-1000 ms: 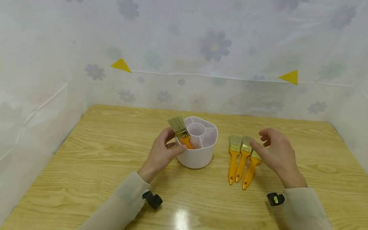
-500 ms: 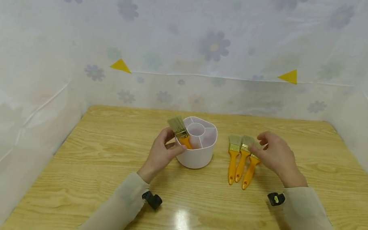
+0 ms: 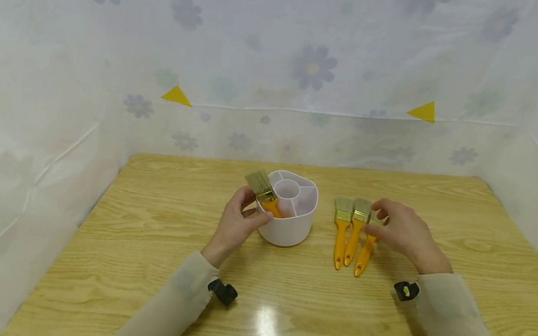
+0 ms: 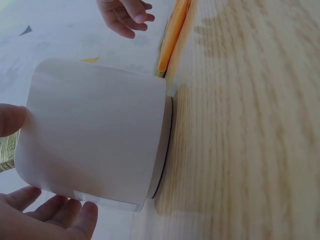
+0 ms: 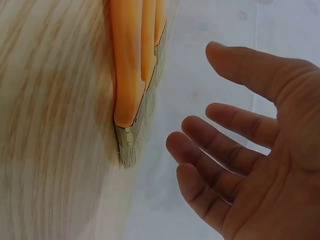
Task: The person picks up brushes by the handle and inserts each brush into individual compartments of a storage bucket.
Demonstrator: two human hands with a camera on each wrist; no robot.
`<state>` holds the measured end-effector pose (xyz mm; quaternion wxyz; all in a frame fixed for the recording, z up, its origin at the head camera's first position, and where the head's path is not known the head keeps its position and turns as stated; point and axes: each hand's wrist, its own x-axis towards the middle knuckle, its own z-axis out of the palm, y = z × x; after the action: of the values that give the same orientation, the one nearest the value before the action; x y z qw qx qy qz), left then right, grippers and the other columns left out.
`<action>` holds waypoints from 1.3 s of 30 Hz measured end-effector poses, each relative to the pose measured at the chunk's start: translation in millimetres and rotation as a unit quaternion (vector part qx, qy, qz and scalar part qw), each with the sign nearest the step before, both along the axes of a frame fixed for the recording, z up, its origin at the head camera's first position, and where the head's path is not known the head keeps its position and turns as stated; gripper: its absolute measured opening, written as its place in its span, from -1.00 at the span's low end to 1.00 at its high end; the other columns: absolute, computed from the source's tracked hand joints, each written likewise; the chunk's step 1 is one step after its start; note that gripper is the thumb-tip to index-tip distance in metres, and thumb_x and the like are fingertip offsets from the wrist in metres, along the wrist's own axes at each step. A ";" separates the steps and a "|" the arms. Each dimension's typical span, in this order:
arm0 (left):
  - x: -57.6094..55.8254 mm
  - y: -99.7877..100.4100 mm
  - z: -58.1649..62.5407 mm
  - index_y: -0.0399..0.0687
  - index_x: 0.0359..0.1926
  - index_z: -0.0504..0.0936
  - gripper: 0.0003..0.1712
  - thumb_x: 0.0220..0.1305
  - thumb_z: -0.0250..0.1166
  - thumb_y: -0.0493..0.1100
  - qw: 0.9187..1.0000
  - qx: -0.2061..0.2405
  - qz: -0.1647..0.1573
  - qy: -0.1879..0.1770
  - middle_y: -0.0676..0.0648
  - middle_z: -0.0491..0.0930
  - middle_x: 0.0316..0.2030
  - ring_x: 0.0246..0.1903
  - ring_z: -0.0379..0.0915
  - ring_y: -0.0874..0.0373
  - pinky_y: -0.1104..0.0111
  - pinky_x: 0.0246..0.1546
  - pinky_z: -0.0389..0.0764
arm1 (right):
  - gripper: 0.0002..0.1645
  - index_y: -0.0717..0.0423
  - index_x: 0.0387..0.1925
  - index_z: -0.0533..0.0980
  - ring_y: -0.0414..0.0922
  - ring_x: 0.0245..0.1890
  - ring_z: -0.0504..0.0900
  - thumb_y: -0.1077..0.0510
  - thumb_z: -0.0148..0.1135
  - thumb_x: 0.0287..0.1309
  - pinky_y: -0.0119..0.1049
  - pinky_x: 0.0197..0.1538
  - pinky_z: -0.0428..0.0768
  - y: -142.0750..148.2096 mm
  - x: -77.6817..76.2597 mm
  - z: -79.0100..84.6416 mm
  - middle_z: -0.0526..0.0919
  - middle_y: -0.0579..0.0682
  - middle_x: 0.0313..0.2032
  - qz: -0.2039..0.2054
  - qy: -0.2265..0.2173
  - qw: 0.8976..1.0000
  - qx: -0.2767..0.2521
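My left hand (image 3: 233, 226) holds the side of a white divided holder (image 3: 284, 232), thumb at the rim and fingers along its left wall (image 4: 95, 130). Inside, a paintbrush (image 3: 263, 188) with an orange handle leans left, bristles up over the rim beside the fingers. My right hand (image 3: 405, 235) hovers over the rightmost paintbrush (image 3: 364, 257), partly covering its bristle end. In the right wrist view its fingers are spread and loosely bent, with nothing between them. The middle paintbrush (image 3: 355, 231) and left paintbrush (image 3: 340, 235) lie alongside, bristles pointing away.
The wooden table (image 3: 317, 321) carries everything. A pale flowered sheet (image 3: 289, 51) hangs behind and on both sides, with yellow triangles (image 3: 177, 95) on it. The holder has several compartments around a round middle one.
My right hand has lowered slightly and shifted a little right over the rightmost paintbrush. The left hand, holder and brushes have stayed in place.
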<state>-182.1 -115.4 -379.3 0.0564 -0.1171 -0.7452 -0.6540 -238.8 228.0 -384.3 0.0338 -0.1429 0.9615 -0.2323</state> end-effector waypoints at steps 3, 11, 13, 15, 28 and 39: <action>0.0 0.1 0.2 -0.33 0.31 0.26 -0.28 0.14 0.33 -0.35 1.000 0.000 0.001 -0.001 -0.29 0.33 0.24 0.27 0.20 -0.17 -0.06 0.25 0.23 | -0.35 0.22 0.13 0.42 0.14 -0.10 0.54 -0.07 0.32 0.11 0.07 -0.16 0.49 0.4 -1.3 -1.9 0.56 0.24 -0.04 0.005 -0.006 1.000 0.003; -0.3 0.2 -0.2 -0.32 0.31 0.25 -0.27 0.14 0.33 -0.35 1.000 0.001 -0.001 -0.001 -0.29 0.32 0.24 0.28 0.19 -0.17 -0.06 0.26 0.23 | -0.40 0.23 0.08 0.48 0.14 -0.07 0.52 -0.02 0.37 0.07 0.09 -0.10 0.49 2.8 -5.6 -11.2 0.55 0.23 -0.05 0.035 -0.013 0.999 0.005; -0.8 0.4 -0.5 -0.33 0.31 0.26 -0.27 0.13 0.33 -0.35 1.000 0.002 0.000 0.001 -0.29 0.33 0.24 0.28 0.19 -0.17 -0.06 0.26 0.23 | -0.42 0.22 0.06 0.49 0.14 -0.07 0.51 0.00 0.38 0.06 0.10 -0.09 0.48 3.7 -6.6 -13.8 0.55 0.22 -0.05 0.046 -0.012 0.999 0.010; -0.9 0.5 -0.5 -0.33 0.31 0.26 -0.27 0.13 0.33 -0.36 1.000 0.002 0.000 0.001 -0.29 0.33 0.24 0.27 0.20 -0.17 -0.06 0.26 0.23 | -0.42 0.20 0.05 0.50 0.13 -0.08 0.51 0.00 0.40 0.03 0.09 -0.09 0.48 4.6 -7.0 -15.9 0.55 0.20 -0.06 0.052 -0.011 0.998 0.017; -0.1 0.4 0.0 -0.35 0.29 0.27 -0.28 0.12 0.33 -0.37 1.000 0.008 0.001 0.007 -0.31 0.34 0.22 0.26 0.22 -0.18 -0.06 0.25 0.24 | -0.39 0.13 0.00 0.52 0.09 -0.11 0.49 -0.08 0.46 -0.06 0.04 -0.12 0.48 3.9 -5.1 -16.1 0.51 0.18 -0.06 0.062 -0.020 0.997 0.029; -5.1 -0.3 -8.8 -0.33 0.28 0.29 -0.29 0.11 0.34 -0.36 1.000 0.010 0.003 0.015 -0.29 0.37 0.20 0.24 0.24 -0.16 -0.04 0.24 0.26 | -0.41 0.15 -0.02 0.56 0.04 -0.14 0.48 -0.10 0.46 -0.04 0.03 -0.11 0.48 4.0 -2.8 -18.7 0.47 0.16 -0.06 0.065 -0.027 0.997 0.036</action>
<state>-187.1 -115.7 -388.1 0.0708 -0.1247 -0.7380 -0.6594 -241.7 232.0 -403.1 0.0801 -0.1975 0.9566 -0.1986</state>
